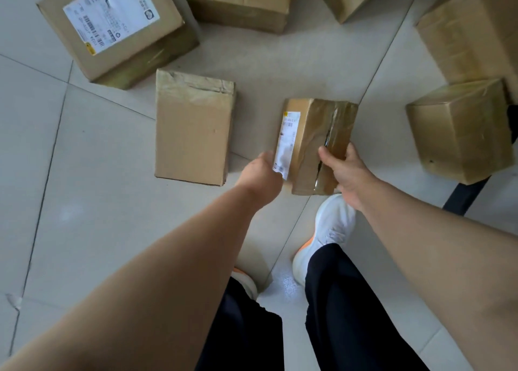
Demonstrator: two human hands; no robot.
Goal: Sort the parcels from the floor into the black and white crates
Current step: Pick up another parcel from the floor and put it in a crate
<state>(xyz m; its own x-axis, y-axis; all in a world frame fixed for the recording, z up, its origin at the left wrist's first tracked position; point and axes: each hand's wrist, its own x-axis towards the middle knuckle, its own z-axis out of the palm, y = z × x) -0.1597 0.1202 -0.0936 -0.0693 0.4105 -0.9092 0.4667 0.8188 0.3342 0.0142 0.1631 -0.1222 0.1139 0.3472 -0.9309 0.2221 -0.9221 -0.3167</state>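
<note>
While the taped parcel [315,146] sits between both palms, clear of the floor it seems, it reads light and stiff: small carton, glossy tape all over, so slippery. Left hand [263,174] clamps its label side, fingers hidden behind; right hand [343,171] wraps the opposite edge, thumb on top. Best hold: side faces, squeezing inward. Plain flat parcel [193,129] lies just left of it, 1 white shoe [332,224] below. No crates in view.

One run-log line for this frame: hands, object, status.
left hand: grip on taped parcel, label side | right hand: grip on opposite side | parcel: held over floor | crates: not in view
</note>
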